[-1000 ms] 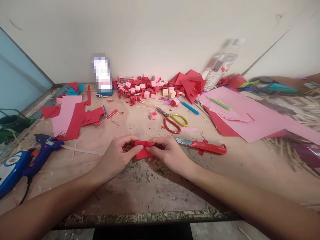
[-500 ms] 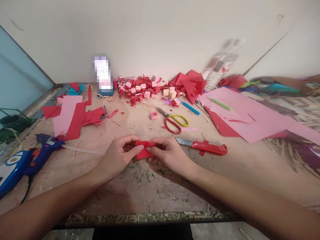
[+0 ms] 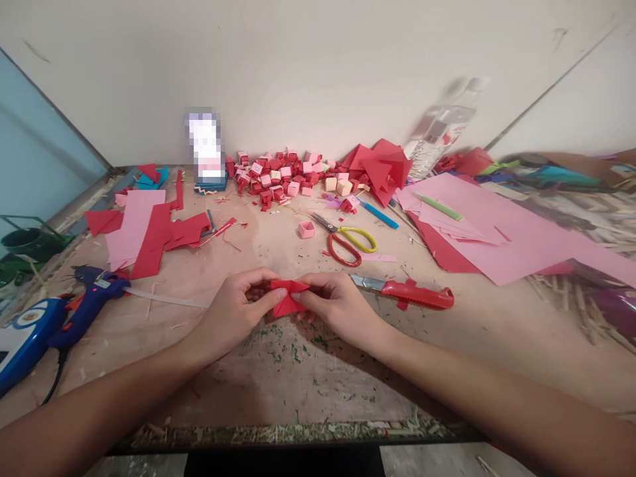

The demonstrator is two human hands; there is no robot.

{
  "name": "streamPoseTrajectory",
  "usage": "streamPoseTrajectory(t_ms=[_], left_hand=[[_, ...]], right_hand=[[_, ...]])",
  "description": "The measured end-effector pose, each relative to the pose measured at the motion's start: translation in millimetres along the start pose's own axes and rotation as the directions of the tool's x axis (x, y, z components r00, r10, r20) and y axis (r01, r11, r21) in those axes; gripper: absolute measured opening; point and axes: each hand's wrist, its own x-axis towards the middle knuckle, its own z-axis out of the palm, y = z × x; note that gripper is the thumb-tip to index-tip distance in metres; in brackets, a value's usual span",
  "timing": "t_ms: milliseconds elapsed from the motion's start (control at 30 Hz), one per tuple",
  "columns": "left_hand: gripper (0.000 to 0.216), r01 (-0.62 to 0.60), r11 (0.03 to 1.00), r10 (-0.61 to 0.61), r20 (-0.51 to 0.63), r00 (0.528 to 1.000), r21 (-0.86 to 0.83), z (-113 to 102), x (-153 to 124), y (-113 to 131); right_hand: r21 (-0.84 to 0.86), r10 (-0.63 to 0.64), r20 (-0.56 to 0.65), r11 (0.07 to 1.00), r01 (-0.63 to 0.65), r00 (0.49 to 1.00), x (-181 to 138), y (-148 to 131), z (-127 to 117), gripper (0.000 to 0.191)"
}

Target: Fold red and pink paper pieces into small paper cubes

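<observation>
My left hand (image 3: pixel 233 311) and my right hand (image 3: pixel 338 305) meet at the middle of the wooden table (image 3: pixel 308 371). Both pinch a small folded piece of red paper (image 3: pixel 287 297) between thumbs and fingertips, just above the tabletop. Part of the paper is hidden behind my fingers. A red utility knife (image 3: pixel 412 293) lies just to the right of my right hand. Scissors with red and yellow handles (image 3: pixel 344 241) lie beyond the hands, with a small pink paper box (image 3: pixel 305 229) to their left.
A heap of small red and pink paper boxes (image 3: pixel 278 177) sits by the wall. Pink and red sheets (image 3: pixel 477 232) cover the right side, cut red and pink strips (image 3: pixel 149 232) the left. A blue glue gun (image 3: pixel 84 301) lies at the left edge. A plastic bottle (image 3: pixel 440 129) leans on the wall.
</observation>
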Motion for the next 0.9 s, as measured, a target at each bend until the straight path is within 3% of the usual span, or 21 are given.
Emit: streamPoseTrajectory(t_ms=[900], left_hand=[[0.014, 0.01, 1.0, -0.01, 0.008, 1.0, -0.005, 0.5, 0.0, 0.0]], right_hand=[[0.011, 0.01, -0.003, 1.0, -0.01, 1.0, -0.6, -2.6, 0.9, 0.017]])
